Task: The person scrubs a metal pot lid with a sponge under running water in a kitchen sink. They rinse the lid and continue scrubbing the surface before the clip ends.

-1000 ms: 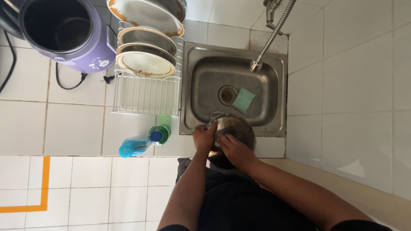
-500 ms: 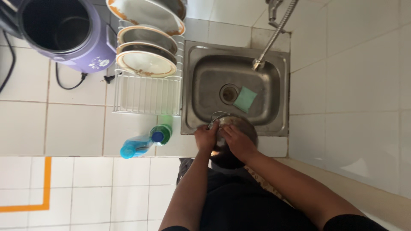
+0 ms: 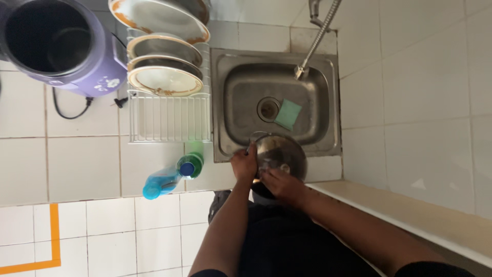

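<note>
A round steel pot (image 3: 285, 152) sits tilted over the front edge of the steel sink (image 3: 241, 92). My left hand (image 3: 245, 164) grips the pot's left rim. My right hand (image 3: 281, 185) lies on the pot's near side with its fingers curled into the inside. Whether it holds a scrubber is hidden. A green sponge (image 3: 288, 114) lies flat in the sink basin beside the drain (image 3: 268, 108). The tap spout (image 3: 318, 38) hangs over the basin, and I see no water running from it.
A white wire dish rack (image 3: 169, 118) with several plates (image 3: 165, 79) stands left of the sink. A purple cooker (image 3: 56, 43) is at the far left. A blue bottle (image 3: 160, 182) and a green bottle (image 3: 190, 164) lie on the tiled counter.
My right hand has shifted slightly across the pot while my left hand keeps its hold on the rim. The pot stays at the sink's front edge.
</note>
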